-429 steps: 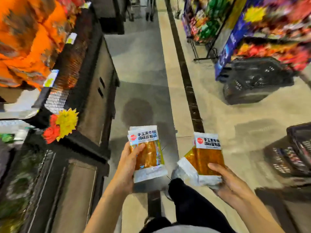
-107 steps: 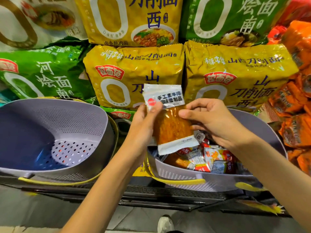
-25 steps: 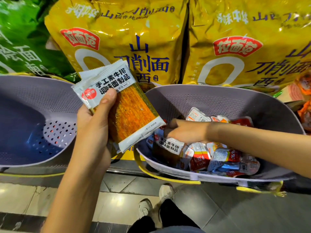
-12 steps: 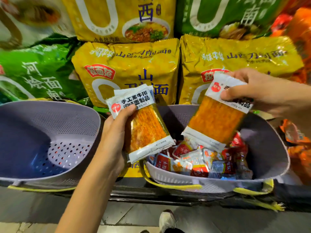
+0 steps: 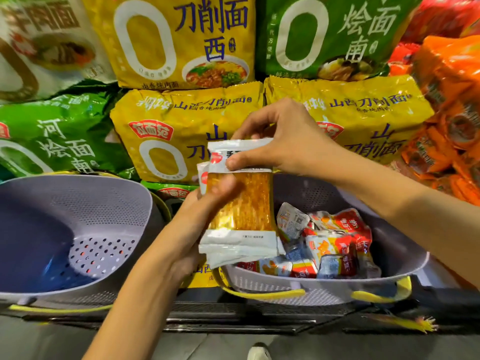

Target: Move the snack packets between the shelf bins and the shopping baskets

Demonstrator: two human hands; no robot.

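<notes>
Centre frame, we see left hand and right hand both pinching stacked snack packets; lilac bin beneath.

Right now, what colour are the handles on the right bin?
Yellow handles on the lilac-grey right bin; the head view shows them.

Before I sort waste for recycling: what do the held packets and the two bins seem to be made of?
Held packets: thin plastic film, likely; glossy, with glare, a clear window over orange contents, and flat white sealed ends. Left bin and right bin: moulded plastic, probably; matt lilac-grey, perforated walls.
</notes>
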